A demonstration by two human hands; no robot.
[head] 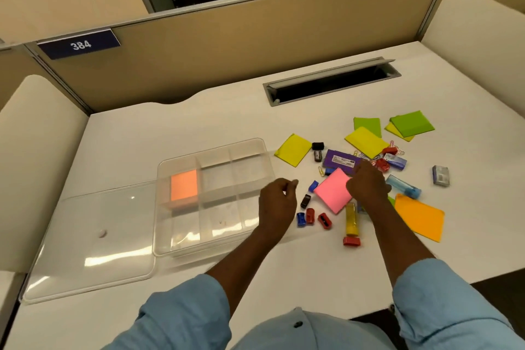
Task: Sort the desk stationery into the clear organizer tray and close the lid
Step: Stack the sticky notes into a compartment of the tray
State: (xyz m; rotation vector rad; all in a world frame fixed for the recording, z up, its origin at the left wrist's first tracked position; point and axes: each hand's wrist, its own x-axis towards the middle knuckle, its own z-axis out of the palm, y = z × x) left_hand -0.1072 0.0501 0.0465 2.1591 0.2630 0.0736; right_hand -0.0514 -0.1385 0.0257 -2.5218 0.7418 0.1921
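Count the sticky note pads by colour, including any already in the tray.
Yellow pads: 3
Green pads: 2
Orange pads: 2, one in the tray
Pink pad: 1
Total: 8
A green sliver beside the desk's orange pad is too hidden to count.

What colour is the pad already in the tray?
Orange; the pad shows best in the head view.
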